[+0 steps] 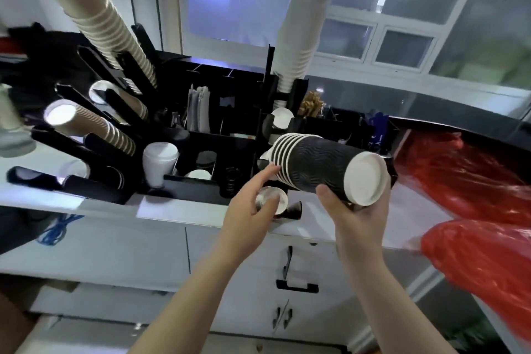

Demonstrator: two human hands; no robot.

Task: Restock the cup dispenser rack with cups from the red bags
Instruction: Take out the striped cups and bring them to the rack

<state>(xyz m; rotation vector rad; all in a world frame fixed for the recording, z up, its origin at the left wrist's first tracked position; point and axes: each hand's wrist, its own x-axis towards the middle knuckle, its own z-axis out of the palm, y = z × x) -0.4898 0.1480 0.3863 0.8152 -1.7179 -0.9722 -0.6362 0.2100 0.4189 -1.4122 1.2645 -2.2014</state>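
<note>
My right hand (355,210) grips a lying stack of black ripple cups (321,164) near its white base, rims pointing left toward the black dispenser rack (258,135). My left hand (253,204) reaches up with relaxed fingers, its fingertips touching the rims of that stack. Just below sits a small cup (273,200) lying in a low rack slot. Two red bags (465,175) (482,261) lie on the counter at right. Tall white and tan cup stacks (301,31) (94,8) stick out of the rack.
A second black rack (94,129) at left holds slanted tan cup stacks and a white lidded cup (159,161). Sachets and stirrers (311,105) fill the middle compartments. White counter edge and drawers with black handles (297,286) lie below. A blue cord (54,231) hangs at left.
</note>
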